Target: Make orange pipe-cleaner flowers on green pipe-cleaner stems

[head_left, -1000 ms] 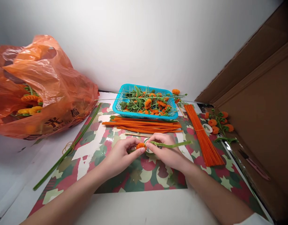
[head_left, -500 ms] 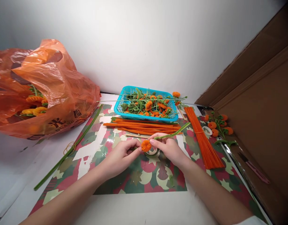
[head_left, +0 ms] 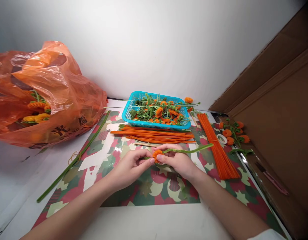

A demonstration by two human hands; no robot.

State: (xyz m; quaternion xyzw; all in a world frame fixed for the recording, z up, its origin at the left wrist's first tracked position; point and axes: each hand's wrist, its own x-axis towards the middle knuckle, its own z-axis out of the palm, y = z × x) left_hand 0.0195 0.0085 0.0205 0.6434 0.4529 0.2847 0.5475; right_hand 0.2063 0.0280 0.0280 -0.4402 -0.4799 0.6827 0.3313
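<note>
- While both hands meet over the patterned mat (head_left: 148,190) at the middle of the bench (head_left: 154,223), a small orange pompom flower (head_left: 157,154) sits pinched between their fingertips, raised a little above the mat.
- The left hand (head_left: 130,166) closes thumb and forefinger on the flower's left side; the right hand (head_left: 177,160) grips its right side, fingers curled narrow around it.
- A green stem (head_left: 191,150) runs from the flower out to the right, over the right hand's knuckles, its far end rising free toward the right-hand bundle of orange pipe cleaners (head_left: 216,146).
- Just beyond the hands lies a second, flat bundle of orange pipe cleaners (head_left: 154,135), and behind it a turquoise basket (head_left: 128,115) filled with finished orange flowers on green stems.
- At far left slumps an orange plastic bag (head_left: 43,96) with more flowers showing inside; a long green rod (head_left: 73,160) lies slantwise along the mat's left edge.
- A flowered sprig (head_left: 234,133) rests by the cardboard wall (head_left: 281,110) at right.
</note>
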